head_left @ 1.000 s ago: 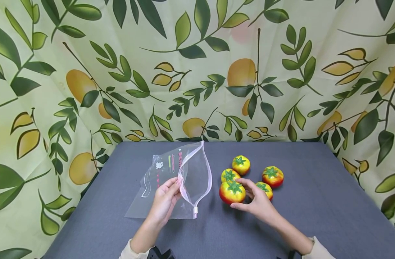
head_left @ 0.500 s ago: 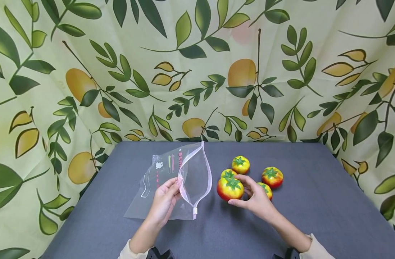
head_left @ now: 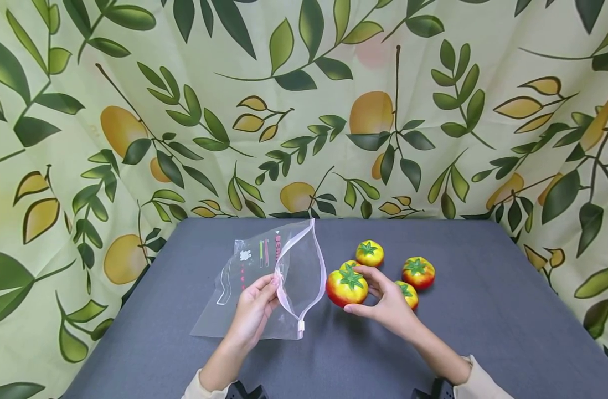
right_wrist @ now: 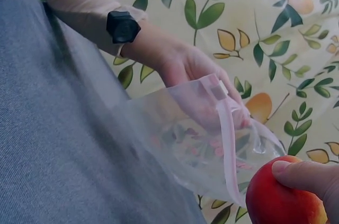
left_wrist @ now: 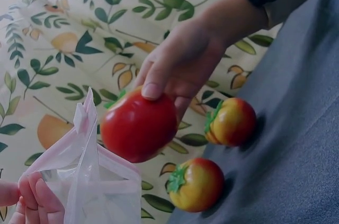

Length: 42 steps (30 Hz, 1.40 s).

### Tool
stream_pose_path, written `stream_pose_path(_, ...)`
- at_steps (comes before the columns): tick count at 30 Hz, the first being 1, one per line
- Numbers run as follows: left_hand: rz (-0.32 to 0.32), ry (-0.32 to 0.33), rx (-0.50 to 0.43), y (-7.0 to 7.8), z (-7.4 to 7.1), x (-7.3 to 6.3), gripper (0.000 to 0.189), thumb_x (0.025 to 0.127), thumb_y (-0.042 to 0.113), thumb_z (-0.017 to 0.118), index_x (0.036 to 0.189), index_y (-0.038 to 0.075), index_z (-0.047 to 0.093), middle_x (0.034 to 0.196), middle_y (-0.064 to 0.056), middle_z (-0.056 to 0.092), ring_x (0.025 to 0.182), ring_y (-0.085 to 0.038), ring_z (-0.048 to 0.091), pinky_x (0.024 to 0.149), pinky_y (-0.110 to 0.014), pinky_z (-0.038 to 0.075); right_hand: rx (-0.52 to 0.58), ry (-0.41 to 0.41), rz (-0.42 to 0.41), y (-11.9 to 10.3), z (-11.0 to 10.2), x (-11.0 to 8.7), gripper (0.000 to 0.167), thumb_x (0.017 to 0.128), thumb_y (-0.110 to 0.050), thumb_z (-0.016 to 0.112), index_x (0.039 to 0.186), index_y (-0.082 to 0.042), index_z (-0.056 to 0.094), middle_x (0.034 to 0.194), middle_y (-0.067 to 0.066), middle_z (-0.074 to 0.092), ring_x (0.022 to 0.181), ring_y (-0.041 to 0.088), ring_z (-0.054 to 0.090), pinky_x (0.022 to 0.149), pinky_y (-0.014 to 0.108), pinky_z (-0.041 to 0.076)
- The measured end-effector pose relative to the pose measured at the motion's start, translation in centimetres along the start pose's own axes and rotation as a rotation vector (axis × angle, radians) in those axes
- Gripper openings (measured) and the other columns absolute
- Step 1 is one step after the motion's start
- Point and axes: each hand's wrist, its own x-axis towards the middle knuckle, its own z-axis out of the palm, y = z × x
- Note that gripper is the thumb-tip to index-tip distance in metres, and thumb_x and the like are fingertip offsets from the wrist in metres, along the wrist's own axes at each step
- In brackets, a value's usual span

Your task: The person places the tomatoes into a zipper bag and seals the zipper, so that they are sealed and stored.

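Observation:
My left hand (head_left: pixel 256 310) pinches the near side of the pink rim of a clear zip bag (head_left: pixel 224 307), whose mouth gapes toward the right. In my right hand (head_left: pixel 391 310) is a red and yellow tomato (head_left: pixel 345 292) with a green leafy top, gripped between thumb and fingers. It is raised above the tabletop, just right of the bag's opening. In the right wrist view the tomato (right_wrist: pixel 280 197) overlaps the bag's pink rim (right_wrist: pixel 228 150). The left wrist view shows its red underside, with the right thumb (left_wrist: pixel 153 89) on it.
Several more tomatoes lie on the dark grey table (head_left: pixel 463 332): one at the back (head_left: pixel 370 253), one at the right (head_left: pixel 418 273), one partly behind my right hand (head_left: pixel 407 293), another behind the held tomato. A leaf-patterned cloth (head_left: pixel 304 111) hangs behind the table.
My right hand has carried the tomato leftward and slightly up, closer to the bag's mouth. The left hand and bag have stayed nearly still.

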Motion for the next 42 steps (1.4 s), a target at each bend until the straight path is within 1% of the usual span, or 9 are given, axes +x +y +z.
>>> stream_pose_path(2,0.001,-0.001,-0.001,0.0,0.0,0.0,0.013,0.098,0.008,0.048,0.106,0.001,0.055,0.085,0.008,0.058,0.076,0.0,0.056,0.077,-0.016,0.052,0.002,0.001,-0.006,-0.2,0.1,0.1,0.066,0.073,-0.016,0.083,0.13,-0.007,0.052,0.134,0.017,0.057,0.117,0.027,0.057,0.093,0.004,0.043)
stream_pose_path(4,0.004,-0.005,0.002,-0.1,-0.1,-0.1,0.013,0.098,0.008,0.048,0.106,0.002,0.055,0.085,0.009,0.058,0.076,0.0,0.056,0.077,-0.016,0.053,0.01,0.001,-0.014,-0.3,0.3,0.2,0.065,0.072,-0.016,0.083,0.129,-0.008,0.053,0.133,0.017,0.057,0.118,0.026,0.057,0.093,0.004,0.043)
stream_pose_path(10,0.016,-0.013,0.0,-0.1,-0.1,-0.1,0.011,0.098,0.009,0.048,0.104,0.004,0.056,0.085,0.009,0.058,0.077,0.0,0.056,0.077,-0.016,0.053,0.024,-0.004,-0.035,-0.5,0.8,0.6,0.064,0.072,-0.016,0.084,0.129,-0.01,0.054,0.133,0.015,0.057,0.113,-0.007,0.053,0.094,0.005,0.043)
stream_pose_path(13,0.019,-0.015,0.0,-0.1,-0.1,-0.1,0.011,0.098,0.01,0.049,0.104,0.005,0.056,0.085,0.009,0.058,0.077,0.0,0.056,0.077,-0.016,0.053,0.019,-0.001,-0.04,-0.7,1.0,0.7,0.064,0.072,-0.016,0.084,0.128,-0.01,0.054,0.131,0.015,0.059,0.108,-0.012,0.051,0.093,0.007,0.045)
stream_pose_path(17,0.018,-0.007,0.007,0.0,-0.1,-0.1,0.012,0.098,0.01,0.049,0.106,0.003,0.055,0.085,0.009,0.058,0.076,0.0,0.056,0.077,-0.016,0.053,0.016,-0.003,-0.036,-0.9,1.3,0.9,0.064,0.072,-0.017,0.084,0.128,-0.009,0.055,0.129,0.015,0.061,0.108,-0.005,0.055,0.092,0.008,0.047)
stream_pose_path(24,0.0,0.011,0.021,0.1,0.2,-0.3,0.015,0.098,0.009,0.049,0.108,0.0,0.055,0.085,0.01,0.059,0.078,0.0,0.056,0.078,-0.016,0.052,0.046,-0.029,-0.031,-0.9,1.8,1.3,0.064,0.074,-0.017,0.082,0.13,-0.011,0.053,0.13,0.016,0.06,0.114,0.03,0.059,0.091,0.009,0.047)
stream_pose_path(31,0.0,0.006,0.025,0.1,0.2,-0.3,0.014,0.098,0.009,0.049,0.107,0.0,0.055,0.085,0.01,0.06,0.078,0.0,0.057,0.078,-0.017,0.053,0.07,-0.03,-0.068,-1.2,2.2,1.7,0.065,0.073,-0.014,0.083,0.13,-0.008,0.052,0.13,0.018,0.06,0.112,0.028,0.061,0.092,0.014,0.051)
stream_pose_path(37,0.012,-0.005,0.018,0.1,0.3,-0.4,0.011,0.097,0.009,0.05,0.103,0.004,0.057,0.084,0.01,0.06,0.077,0.0,0.057,0.077,-0.017,0.053,0.037,0.012,-0.072,-1.4,2.6,2.0,0.068,0.07,-0.013,0.084,0.131,-0.007,0.053,0.13,0.016,0.06,0.115,0.03,0.061,0.096,0.036,0.054)
stream_pose_path(42,0.019,-0.016,0.023,0.2,0.5,-0.5,0.016,0.096,0.009,0.051,0.107,-0.002,0.056,0.083,0.009,0.059,0.075,-0.001,0.057,0.076,-0.017,0.053,0.003,0.036,-0.06,-1.6,3.0,2.4,0.07,0.069,-0.015,0.086,0.131,-0.01,0.054,0.129,0.013,0.058,0.116,0.03,0.058,0.098,0.044,0.051)
